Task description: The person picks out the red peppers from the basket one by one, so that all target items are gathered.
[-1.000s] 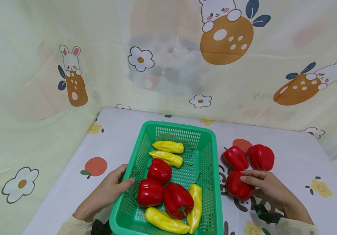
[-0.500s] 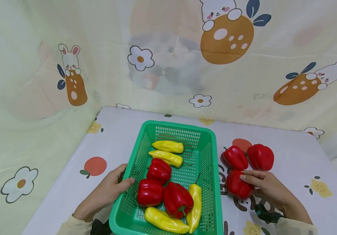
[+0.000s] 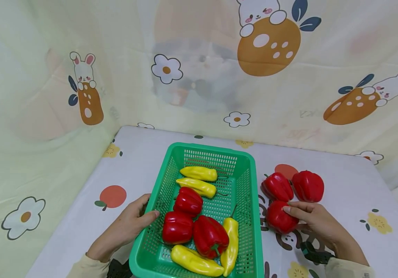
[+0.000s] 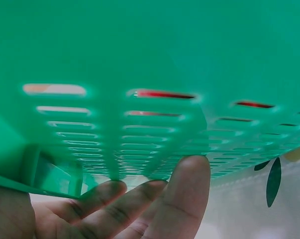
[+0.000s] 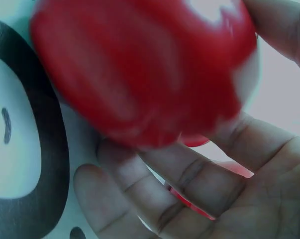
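Note:
My right hand [image 3: 315, 220] pinches a red bell pepper [image 3: 281, 217] between thumb and fingers, right of the basket. In the right wrist view the bell pepper [image 5: 145, 69] fills the upper part, with fingers [image 5: 184, 174] beneath it and the thumb at its upper right. My left hand [image 3: 132, 222] grips the left rim of a green plastic basket [image 3: 258, 231], thumb over the rim. The left wrist view shows its fingers [image 4: 184, 199] against the outside of the slotted basket wall [image 4: 105, 59]. Inside the basket lie red bell peppers [image 3: 210, 236] and several long yellow peppers [image 3: 199, 173].
Two more red bell peppers [image 3: 308, 186] lie just behind the held one, on the white patterned tablecloth [image 3: 344, 193]. A cream curtain [image 3: 199, 77] printed with rabbits and flowers hangs behind the table and along its left side.
The bell pepper in my right hand has turned slightly and its lower edge sits a little higher. My left hand and the basket stay in place.

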Demonstrator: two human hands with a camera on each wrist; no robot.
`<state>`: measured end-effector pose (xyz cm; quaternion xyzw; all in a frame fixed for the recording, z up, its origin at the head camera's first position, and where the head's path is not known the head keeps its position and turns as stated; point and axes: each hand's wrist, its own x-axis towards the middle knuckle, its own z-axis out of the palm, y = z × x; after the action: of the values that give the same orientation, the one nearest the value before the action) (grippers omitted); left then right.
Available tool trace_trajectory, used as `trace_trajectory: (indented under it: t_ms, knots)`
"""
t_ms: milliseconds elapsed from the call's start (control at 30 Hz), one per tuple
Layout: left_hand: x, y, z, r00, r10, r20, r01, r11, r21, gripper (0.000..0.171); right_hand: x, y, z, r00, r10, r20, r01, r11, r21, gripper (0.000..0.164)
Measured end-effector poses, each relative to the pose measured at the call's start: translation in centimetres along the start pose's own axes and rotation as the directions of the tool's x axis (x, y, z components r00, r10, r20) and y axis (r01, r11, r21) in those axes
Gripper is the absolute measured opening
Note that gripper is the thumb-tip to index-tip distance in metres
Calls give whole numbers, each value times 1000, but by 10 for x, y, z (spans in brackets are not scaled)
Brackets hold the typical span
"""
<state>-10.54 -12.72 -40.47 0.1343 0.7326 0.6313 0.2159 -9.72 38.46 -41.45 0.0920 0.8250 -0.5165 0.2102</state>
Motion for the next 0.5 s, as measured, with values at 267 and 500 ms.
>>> trace_trajectory:
  t_ms: [267, 500]
  knots:
    - [0, 0, 0, 1000, 6, 7, -6, 1000, 0, 54, -3, 1, -1, 1000, -8, -30, 6, 998, -55, 68]
    - [1, -1, 0, 1000, 8, 9, -8, 1000, 0, 53, -7, -5, -6, 998, 11, -55, -16, 995, -99, 66]
